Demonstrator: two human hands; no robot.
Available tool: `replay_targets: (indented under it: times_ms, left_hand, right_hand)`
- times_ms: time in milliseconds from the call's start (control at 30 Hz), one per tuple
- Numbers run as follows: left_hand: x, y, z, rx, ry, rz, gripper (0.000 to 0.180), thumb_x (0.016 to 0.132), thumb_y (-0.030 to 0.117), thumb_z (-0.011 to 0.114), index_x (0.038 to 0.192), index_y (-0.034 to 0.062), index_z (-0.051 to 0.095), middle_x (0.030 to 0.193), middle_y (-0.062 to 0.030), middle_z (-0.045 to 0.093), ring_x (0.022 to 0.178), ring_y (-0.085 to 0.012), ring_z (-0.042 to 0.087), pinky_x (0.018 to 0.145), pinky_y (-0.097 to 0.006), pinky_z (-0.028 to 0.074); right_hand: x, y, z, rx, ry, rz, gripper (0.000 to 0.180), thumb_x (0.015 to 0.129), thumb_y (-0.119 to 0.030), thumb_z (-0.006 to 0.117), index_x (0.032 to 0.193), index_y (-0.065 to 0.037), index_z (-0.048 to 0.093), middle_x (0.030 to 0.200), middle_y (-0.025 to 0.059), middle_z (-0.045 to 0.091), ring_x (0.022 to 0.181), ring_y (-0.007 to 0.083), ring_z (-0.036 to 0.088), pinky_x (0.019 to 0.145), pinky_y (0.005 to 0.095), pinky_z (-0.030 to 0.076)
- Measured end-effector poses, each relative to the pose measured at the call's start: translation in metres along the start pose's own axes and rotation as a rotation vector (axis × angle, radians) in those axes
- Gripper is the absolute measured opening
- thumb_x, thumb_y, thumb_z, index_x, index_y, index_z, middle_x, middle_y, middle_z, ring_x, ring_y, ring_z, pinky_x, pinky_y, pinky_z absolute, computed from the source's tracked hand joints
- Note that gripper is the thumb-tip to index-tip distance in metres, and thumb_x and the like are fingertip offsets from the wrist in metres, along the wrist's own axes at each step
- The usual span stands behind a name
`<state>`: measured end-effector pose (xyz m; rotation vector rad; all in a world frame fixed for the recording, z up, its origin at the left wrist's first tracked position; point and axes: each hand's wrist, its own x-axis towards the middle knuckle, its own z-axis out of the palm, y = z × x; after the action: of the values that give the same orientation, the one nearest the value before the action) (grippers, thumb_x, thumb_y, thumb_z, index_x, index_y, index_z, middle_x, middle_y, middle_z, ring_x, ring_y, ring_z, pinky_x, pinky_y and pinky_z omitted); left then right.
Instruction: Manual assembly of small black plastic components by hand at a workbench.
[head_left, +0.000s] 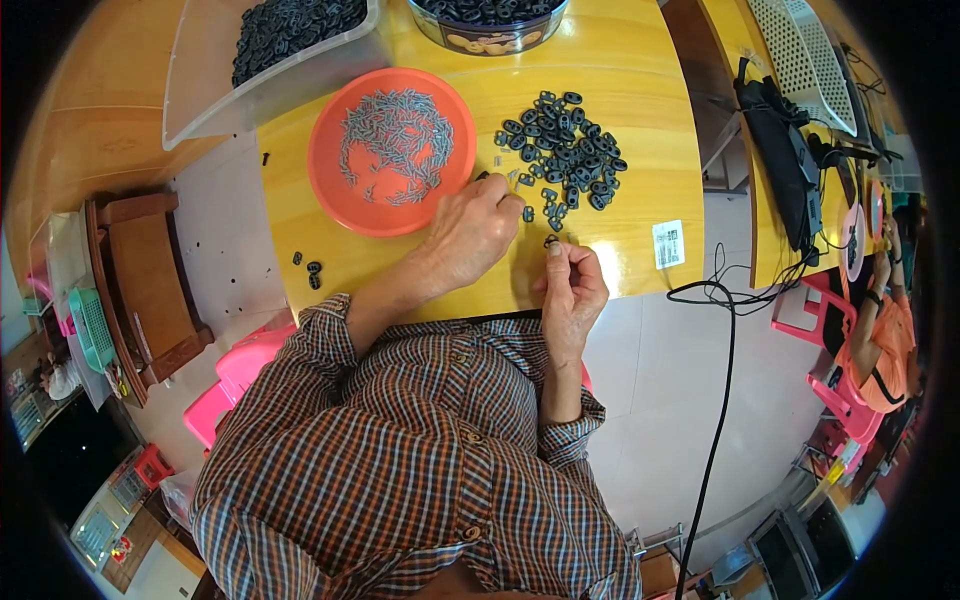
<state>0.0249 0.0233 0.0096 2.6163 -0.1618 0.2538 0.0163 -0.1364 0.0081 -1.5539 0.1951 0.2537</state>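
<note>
My left hand (480,228) is closed beside the rim of an orange-red bowl (325,185), and a dark bit shows at its fingertips, too small to make out. Grey screws (405,135) lie loose in the bowl. Close to the table's front edge, my right hand (575,287) pinches a small black plastic piece (551,241) between thumb and finger. Beyond both hands spreads a pile of black oval two-holed plastic pieces (575,150). Several small clear bits (512,176) lie between pile and bowl.
A clear bin (200,100) and a round tin (490,40), both holding black pieces, stand at the back. Two-holed pieces (314,275) lie at the table's left. A white label (668,244) lies right. A black cable (725,380) hangs right; another person (880,345) sits far right.
</note>
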Motion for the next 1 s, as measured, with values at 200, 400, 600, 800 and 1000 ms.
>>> replay_targets:
  times_ms: [200, 400, 600, 800, 1000]
  left_hand:
    - [0.0, 0.001, 0.008, 0.018, -0.024, 0.007, 0.008, 0.07, 0.005, 0.058, 0.073, -0.0007, 0.055, 0.08, -0.0133, 0.05, 0.074, -0.0295, 0.059, 0.053, -0.041, 0.049]
    - [0.004, 0.001, 0.012, 0.139, 0.008, 0.046, 0.011, 0.073, 0.004, 0.064, 0.079, 0.0031, 0.055, 0.077, -0.0103, 0.05, 0.067, -0.0283, 0.059, 0.05, -0.039, 0.048]
    - [0.0, 0.005, 0.006, -0.351, 0.085, -0.065, 0.01, 0.076, 0.001, 0.06, 0.085, 0.0005, 0.057, 0.073, -0.009, 0.051, 0.063, -0.0224, 0.057, 0.051, -0.035, 0.046]
    - [0.0, 0.017, -0.001, -0.967, -0.218, -0.377, 0.008, 0.085, 0.004, 0.056, 0.09, -0.0012, 0.06, 0.07, 0.0004, 0.057, 0.058, -0.0061, 0.05, 0.053, -0.022, 0.042]
    - [-0.002, 0.021, -0.002, -1.357, -0.302, -0.509, 0.01, 0.09, 0.009, 0.057, 0.095, 0.0008, 0.06, 0.074, 0.0008, 0.06, 0.061, -0.0042, 0.052, 0.054, -0.02, 0.042]
  right_hand:
    - [0.002, 0.0, 0.0, 0.027, 0.007, 0.04, 0.015, 0.092, -0.015, 0.061, 0.086, -0.002, 0.059, 0.065, -0.0032, 0.053, 0.051, 0.0031, 0.046, 0.045, 0.0169, 0.035]
    - [0.005, -0.003, 0.0, 0.046, 0.01, 0.069, 0.014, 0.091, -0.015, 0.06, 0.087, -0.002, 0.06, 0.063, -0.0022, 0.053, 0.05, 0.004, 0.045, 0.047, 0.0173, 0.035]
    - [0.012, -0.002, 0.005, 0.29, -0.007, 0.011, 0.01, 0.092, -0.012, 0.059, 0.092, -0.002, 0.059, 0.071, 0.0, 0.056, 0.056, 0.0057, 0.047, 0.052, 0.0188, 0.038]
    - [0.012, 0.003, 0.01, 0.434, -0.049, -0.017, 0.01, 0.093, -0.012, 0.058, 0.095, -0.002, 0.058, 0.072, 0.0005, 0.054, 0.06, 0.006, 0.046, 0.056, 0.0185, 0.039]
    - [0.011, 0.004, 0.011, 0.577, -0.029, 0.036, 0.01, 0.093, -0.013, 0.058, 0.093, -0.003, 0.057, 0.074, -0.0002, 0.053, 0.059, 0.0059, 0.044, 0.054, 0.0185, 0.038]
